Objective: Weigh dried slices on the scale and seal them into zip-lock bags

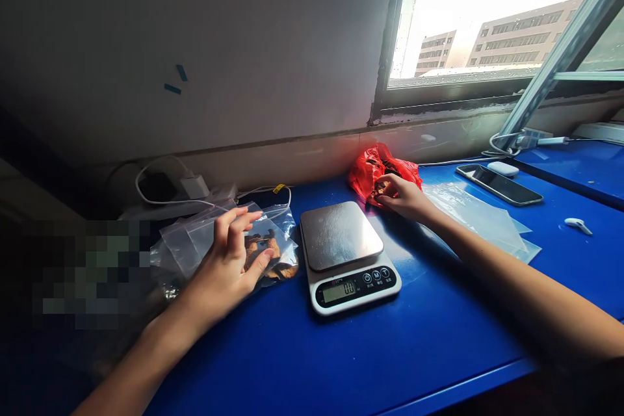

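On the blue table, a white kitchen scale (351, 287) with a bare steel plate reads 0.0. My left hand (236, 253) is open, fingers spread, over a clear zip bag (287, 240). Inside that bag lie brown, dried-looking pieces (283, 270); what exactly they are I cannot tell. Behind the scale, a crumpled red plastic bag (363, 172) stands with its mouth open and dark pieces inside. My right hand (404, 198) reaches to its mouth, thumb and forefinger curved and apart. Its other fingers are partly hidden.
Several flat clear bags (482, 221) lie right of the scale, under my right forearm. Farther right are a phone (500, 184), a white case (503, 169) and an earbud (578, 226). A charger (195, 187) with cables sits by the wall at left. A metal frame (550, 71) slants before the window.
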`<state>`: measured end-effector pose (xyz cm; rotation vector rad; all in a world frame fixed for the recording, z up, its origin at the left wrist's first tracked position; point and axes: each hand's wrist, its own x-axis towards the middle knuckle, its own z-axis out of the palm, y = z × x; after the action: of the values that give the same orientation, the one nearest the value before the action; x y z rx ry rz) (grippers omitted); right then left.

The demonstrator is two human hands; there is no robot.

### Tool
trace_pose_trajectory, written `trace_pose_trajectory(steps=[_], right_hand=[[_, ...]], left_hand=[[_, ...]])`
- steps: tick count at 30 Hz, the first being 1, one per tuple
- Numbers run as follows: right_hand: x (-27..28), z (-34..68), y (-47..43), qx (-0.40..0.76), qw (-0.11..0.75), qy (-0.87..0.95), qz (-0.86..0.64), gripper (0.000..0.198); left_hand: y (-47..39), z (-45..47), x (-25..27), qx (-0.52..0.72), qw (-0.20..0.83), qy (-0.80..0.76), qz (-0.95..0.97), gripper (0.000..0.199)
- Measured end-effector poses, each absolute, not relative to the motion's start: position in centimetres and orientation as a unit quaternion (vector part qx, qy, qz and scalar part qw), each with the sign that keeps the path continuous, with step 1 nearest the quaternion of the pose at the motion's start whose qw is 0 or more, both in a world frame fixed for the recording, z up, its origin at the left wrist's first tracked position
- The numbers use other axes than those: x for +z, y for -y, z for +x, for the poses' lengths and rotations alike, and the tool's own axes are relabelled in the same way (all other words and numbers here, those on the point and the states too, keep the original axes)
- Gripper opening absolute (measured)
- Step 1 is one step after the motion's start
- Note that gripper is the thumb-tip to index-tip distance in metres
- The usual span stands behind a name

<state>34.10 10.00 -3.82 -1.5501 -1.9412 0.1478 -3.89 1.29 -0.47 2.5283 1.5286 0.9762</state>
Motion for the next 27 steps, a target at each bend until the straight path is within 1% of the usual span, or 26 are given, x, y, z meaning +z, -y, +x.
trace_pose_trajectory(steps=[2, 5, 9, 14, 20, 23, 24, 25, 27], right_hand=[[-4.2, 33.7, -10.5, 0.048, 0.309, 0.743, -0.591, 0.030], [-4.5, 33.1, -11.0, 0.026, 0.291, 0.754, -0.588, 0.012], [-4.7, 32.7, -10.8, 0.008, 0.296, 0.754, -0.586, 0.011], [-4.1, 33.5, -10.3, -0.002, 0.344, 0.725, -0.597, 0.011], [-0.7, 35.6, -8.3, -0.054, 0.426, 0.636, -0.641, 0.014], [0.3, 33.6, -6.1, -0.031, 0.452, 0.680, -0.576, 0.012], [0.4, 32.3, -5.2, -0.017, 0.435, 0.726, -0.532, 0.011], [0.4, 30.9, -4.4, -0.012, 0.400, 0.773, -0.491, 0.011], [0.1, 28.3, -3.0, 0.013, 0.301, 0.850, -0.431, 0.011]], left_hand=[[-1.2, -3.8, -0.5, 0.303, 0.020, -0.486, 0.820, 0.049], [-1.2, -3.9, -0.5, 0.285, 0.015, -0.473, 0.834, 0.047], [-1.3, -4.1, -0.4, 0.263, 0.020, -0.474, 0.840, 0.048], [-1.3, -4.2, -0.3, 0.244, 0.018, -0.468, 0.849, 0.047], [-0.7, -3.9, 0.0, 0.234, 0.006, -0.448, 0.863, 0.047], [-0.3, -3.7, 0.3, 0.212, -0.002, -0.447, 0.869, 0.045], [-0.1, -3.6, 0.4, 0.192, -0.002, -0.447, 0.874, 0.044], [0.0, -3.6, 0.4, 0.166, -0.002, -0.446, 0.879, 0.044], [0.2, -3.7, 0.5, 0.111, -0.006, -0.440, 0.891, 0.045]])
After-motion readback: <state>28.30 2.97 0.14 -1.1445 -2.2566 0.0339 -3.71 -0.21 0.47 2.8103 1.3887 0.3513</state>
